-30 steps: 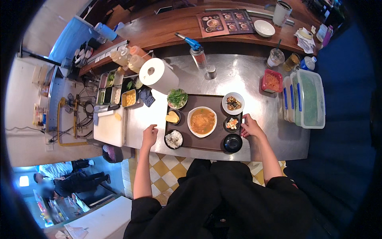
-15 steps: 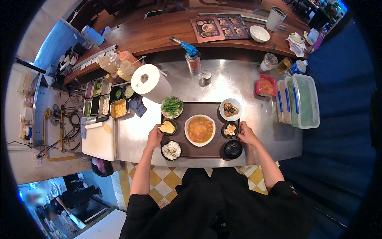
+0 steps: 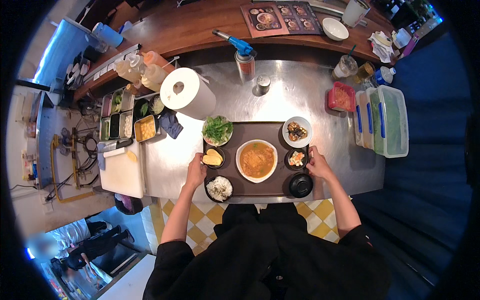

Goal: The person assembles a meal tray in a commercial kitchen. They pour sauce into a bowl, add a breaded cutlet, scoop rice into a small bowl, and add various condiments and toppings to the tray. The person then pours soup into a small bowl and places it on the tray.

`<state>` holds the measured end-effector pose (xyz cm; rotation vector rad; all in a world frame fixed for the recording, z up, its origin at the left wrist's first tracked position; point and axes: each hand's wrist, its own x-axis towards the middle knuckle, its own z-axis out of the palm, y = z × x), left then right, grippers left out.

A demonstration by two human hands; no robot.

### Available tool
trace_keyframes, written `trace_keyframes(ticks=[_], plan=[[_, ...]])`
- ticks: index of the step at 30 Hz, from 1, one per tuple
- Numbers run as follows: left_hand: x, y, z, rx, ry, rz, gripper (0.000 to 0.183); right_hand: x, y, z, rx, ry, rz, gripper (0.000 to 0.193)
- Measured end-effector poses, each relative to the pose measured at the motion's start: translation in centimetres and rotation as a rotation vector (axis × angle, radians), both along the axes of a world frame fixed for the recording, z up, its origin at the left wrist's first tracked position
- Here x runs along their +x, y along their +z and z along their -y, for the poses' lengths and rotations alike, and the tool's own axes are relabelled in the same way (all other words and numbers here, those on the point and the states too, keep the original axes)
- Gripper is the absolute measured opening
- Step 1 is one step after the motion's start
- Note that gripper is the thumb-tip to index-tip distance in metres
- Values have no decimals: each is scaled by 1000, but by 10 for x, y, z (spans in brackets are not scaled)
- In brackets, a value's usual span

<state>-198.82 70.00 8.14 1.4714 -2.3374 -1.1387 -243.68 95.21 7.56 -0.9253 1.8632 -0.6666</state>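
My left hand (image 3: 195,171) grips the left edge of a dark brown serving tray (image 3: 256,130). Its right edge is in the fingers of my right hand (image 3: 318,164). Mid-tray is a white bowl of orange-brown stew (image 3: 256,161). Down the left side stand a bowl of green salad (image 3: 217,130), a small black dish of yellow slices (image 3: 213,157) and a bowl of white rice with dark flakes (image 3: 219,189). The right side holds a white bowl with a dark-topped side dish (image 3: 297,132), a dish of diced vegetables (image 3: 296,159) and a black lidded bowl (image 3: 301,185).
Beyond the tray are a paper roll (image 3: 187,94), a blue-headed gas torch (image 3: 244,55) and a metal shaker (image 3: 263,84). Ingredient pans (image 3: 146,128) and a cutting board (image 3: 122,172) lie left. Lidded plastic containers (image 3: 392,122) and a red tub (image 3: 341,98) stand right.
The head view has shifted a little, so the background sits higher. Both hands still hold the tray's sides, and the tray looks slightly larger in view.
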Motion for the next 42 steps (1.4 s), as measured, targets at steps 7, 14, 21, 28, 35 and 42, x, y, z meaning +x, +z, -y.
trace_keyframes(ticks=[7,14,21,28,35,42], plan=[[-4,39,-22,-9,21,-9,43,-8,38,-6,26,11,-5,49],[1,116,-44,-14,52,-15,42,-12,126,-10,42,12,53,47],[-2,208,-33,4,45,-27,42,-29,213,5,77,82,69,47],[6,264,30,-108,2,-53,45,-39,262,58,-42,115,42,48],[0,317,139,-69,1,-79,40,-48,303,159,-91,117,-4,47],[-22,343,278,-217,-89,-74,39,-56,332,282,-149,58,-83,47]])
